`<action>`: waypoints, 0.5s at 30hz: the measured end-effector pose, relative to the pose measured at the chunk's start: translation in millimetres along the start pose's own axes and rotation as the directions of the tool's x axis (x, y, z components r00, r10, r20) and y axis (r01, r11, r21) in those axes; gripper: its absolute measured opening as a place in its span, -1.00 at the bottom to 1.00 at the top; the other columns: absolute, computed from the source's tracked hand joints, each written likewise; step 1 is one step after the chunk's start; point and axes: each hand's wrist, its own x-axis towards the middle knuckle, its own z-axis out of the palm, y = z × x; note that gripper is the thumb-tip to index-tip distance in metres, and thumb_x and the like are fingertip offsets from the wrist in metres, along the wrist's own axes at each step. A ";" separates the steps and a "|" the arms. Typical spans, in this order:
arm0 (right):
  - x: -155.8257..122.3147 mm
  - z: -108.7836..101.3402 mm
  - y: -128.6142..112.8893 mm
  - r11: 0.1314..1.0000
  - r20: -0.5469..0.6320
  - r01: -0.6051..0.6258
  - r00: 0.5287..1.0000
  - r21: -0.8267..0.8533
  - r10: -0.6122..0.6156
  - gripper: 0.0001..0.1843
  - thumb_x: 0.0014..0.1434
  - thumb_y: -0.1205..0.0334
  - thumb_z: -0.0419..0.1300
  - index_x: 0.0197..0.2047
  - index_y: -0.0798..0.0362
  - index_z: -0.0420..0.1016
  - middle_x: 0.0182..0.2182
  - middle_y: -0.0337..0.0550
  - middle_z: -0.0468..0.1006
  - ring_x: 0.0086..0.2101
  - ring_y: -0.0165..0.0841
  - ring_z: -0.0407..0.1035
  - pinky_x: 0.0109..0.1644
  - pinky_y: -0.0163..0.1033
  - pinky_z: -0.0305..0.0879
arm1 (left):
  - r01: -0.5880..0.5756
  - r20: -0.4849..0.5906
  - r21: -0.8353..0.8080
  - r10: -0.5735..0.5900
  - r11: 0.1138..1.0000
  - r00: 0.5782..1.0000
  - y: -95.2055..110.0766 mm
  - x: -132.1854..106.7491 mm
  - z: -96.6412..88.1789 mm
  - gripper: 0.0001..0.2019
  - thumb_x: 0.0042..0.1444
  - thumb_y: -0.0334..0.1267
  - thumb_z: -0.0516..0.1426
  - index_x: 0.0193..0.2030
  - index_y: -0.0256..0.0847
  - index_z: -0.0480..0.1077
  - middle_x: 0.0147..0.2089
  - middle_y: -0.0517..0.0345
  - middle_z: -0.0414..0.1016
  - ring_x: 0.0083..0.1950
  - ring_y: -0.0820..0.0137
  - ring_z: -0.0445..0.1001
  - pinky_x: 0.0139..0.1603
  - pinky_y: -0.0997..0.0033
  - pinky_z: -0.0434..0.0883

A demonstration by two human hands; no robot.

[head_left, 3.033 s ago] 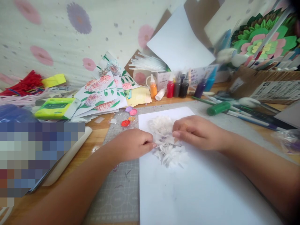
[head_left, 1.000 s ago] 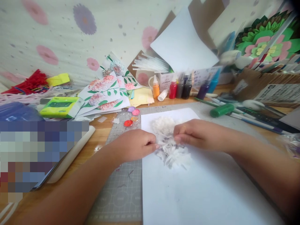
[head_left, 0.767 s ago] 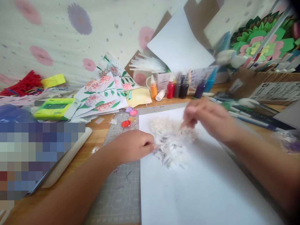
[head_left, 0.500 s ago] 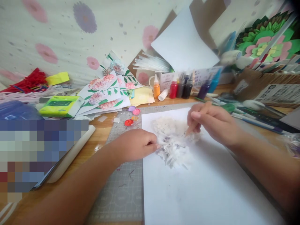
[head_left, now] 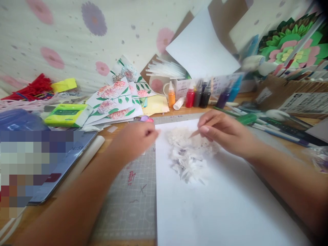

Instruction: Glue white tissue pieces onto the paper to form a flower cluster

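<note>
A cluster of white tissue petals lies on a white sheet, which rests on a grey cutting mat. My right hand is closed on a thin wooden stick, whose tip points at the cluster's upper edge. My left hand hovers just left of the sheet's top corner, near small coloured paint blobs. It is smeared by motion, so its fingers are unclear.
Small ink bottles stand behind the sheet. A green marker and pens lie to the right, by a cardboard box. Painted flower cards, a green pack and a tablet crowd the left.
My left hand let go of the petals and moved up and left toward the paint blobs. My right hand left the cluster, now holds a stick, and points it at the top petals.
</note>
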 end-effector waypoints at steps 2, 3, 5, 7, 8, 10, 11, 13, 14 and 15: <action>0.2 0.2 0.4 0.999 0.000 -0.024 1.000 -0.022 0.024 -0.89 0.13 0.30 0.03 -0.43 0.07 0.29 -0.38 -0.18 0.35 -0.55 -0.56 0.21 -0.52 -0.39 0.21 | 0.116 -0.176 -0.065 -0.126 0.991 0.976 -6.2 2.6 -10.5 -0.65 0.04 0.04 -0.06 -0.55 -0.20 0.19 -0.63 0.29 0.14 -0.57 0.50 0.13 -0.57 0.50 0.03; 0.3 0.2 0.1 0.999 0.008 -0.031 0.999 -0.029 0.031 -0.91 0.14 0.29 0.02 -0.39 0.07 0.30 -0.41 -0.19 0.35 -0.56 -0.56 0.20 -0.53 -0.39 0.20 | 0.144 -0.219 -0.092 -0.161 0.985 0.962 -8.6 3.9 -13.6 -0.65 0.03 0.04 -0.05 -0.55 -0.20 0.19 -0.63 0.30 0.13 -0.58 0.51 0.12 -0.57 0.51 0.04; 0.3 0.0 -1.1 0.998 0.015 -0.032 0.999 -0.061 0.033 -0.92 0.14 0.29 0.02 -0.30 0.06 0.32 -0.43 -0.19 0.38 -0.52 -0.52 0.24 -0.48 -0.38 0.24 | 0.172 -0.208 -0.108 -0.191 0.979 0.959 -11.7 6.4 -14.8 -0.67 0.01 0.04 -0.03 -0.53 -0.19 0.23 -0.62 0.30 0.16 -0.58 0.51 0.15 -0.57 0.51 0.06; 0.0 -0.4 -2.5 0.992 0.006 -0.034 0.999 -0.122 0.035 -0.89 0.13 0.30 0.03 -0.27 0.06 0.34 -0.38 -0.16 0.42 -0.41 -0.47 0.31 -0.37 -0.35 0.29 | 0.175 -0.130 -0.086 -0.186 0.981 0.974 -14.4 9.1 -11.4 -0.69 0.00 0.03 -0.02 -0.49 -0.17 0.29 -0.57 0.28 0.26 -0.54 0.48 0.21 -0.56 0.50 0.08; -0.2 -0.5 -2.9 0.988 0.000 -0.040 0.999 -0.148 0.040 -0.88 0.12 0.31 0.04 -0.27 0.07 0.36 -0.34 -0.14 0.44 -0.35 -0.44 0.33 -0.31 -0.33 0.30 | 0.173 -0.089 -0.070 -0.179 0.982 0.980 -16.5 10.6 -9.4 -0.69 -0.01 0.03 -0.02 -0.47 -0.17 0.31 -0.54 0.27 0.31 -0.51 0.46 0.24 -0.55 0.50 0.09; -0.7 -0.5 -3.3 0.984 -0.009 -0.064 0.998 -0.166 0.063 -0.87 0.10 0.30 0.07 -0.25 0.06 0.39 -0.29 -0.13 0.46 -0.28 -0.41 0.34 -0.24 -0.30 0.31 | 0.153 0.000 -0.035 -0.153 0.988 0.988 -23.8 13.8 -7.1 -0.68 -0.02 0.03 -0.02 -0.42 -0.18 0.34 -0.48 0.23 0.37 -0.46 0.41 0.29 -0.53 0.50 0.10; -0.9 -0.4 -3.2 0.984 -0.011 -0.075 0.997 -0.159 0.074 -0.86 0.10 0.28 0.07 -0.25 0.06 0.39 -0.28 -0.13 0.46 -0.26 -0.40 0.35 -0.24 -0.30 0.32 | 0.130 0.055 -0.013 -0.129 0.991 0.990 -28.8 15.4 -7.2 -0.69 -0.03 0.03 -0.01 -0.40 -0.17 0.36 -0.45 0.22 0.39 -0.44 0.40 0.31 -0.51 0.50 0.11; -0.9 0.3 -3.1 0.986 -0.012 -0.105 0.994 -0.133 0.104 -0.84 0.10 0.23 0.08 -0.24 0.06 0.41 -0.27 -0.13 0.47 -0.25 -0.38 0.36 -0.25 -0.30 0.33 | 0.077 0.225 0.039 -0.084 0.996 0.971 -39.5 18.0 -9.3 -0.70 -0.07 0.02 0.02 -0.39 -0.15 0.37 -0.43 0.22 0.40 -0.41 0.38 0.33 -0.50 0.51 0.11; -0.7 0.7 -3.3 0.985 -0.014 -0.123 0.992 -0.120 0.122 -0.83 0.09 0.22 0.08 -0.25 0.06 0.41 -0.27 -0.13 0.47 -0.25 -0.38 0.36 -0.27 -0.31 0.33 | 0.053 0.313 0.061 -0.069 0.997 0.947 -44.2 19.0 -10.6 -0.70 -0.08 0.03 0.03 -0.40 -0.15 0.38 -0.44 0.23 0.39 -0.42 0.39 0.32 -0.51 0.51 0.10; -0.6 1.0 -3.6 0.984 -0.014 -0.140 0.990 -0.106 0.140 -0.83 0.09 0.20 0.08 -0.25 0.06 0.42 -0.27 -0.13 0.47 -0.26 -0.38 0.36 -0.28 -0.31 0.33 | 0.030 0.372 0.074 -0.056 0.997 0.927 -47.9 19.8 -11.8 -0.70 -0.09 0.04 0.04 -0.40 -0.14 0.38 -0.45 0.24 0.38 -0.43 0.39 0.32 -0.51 0.51 0.10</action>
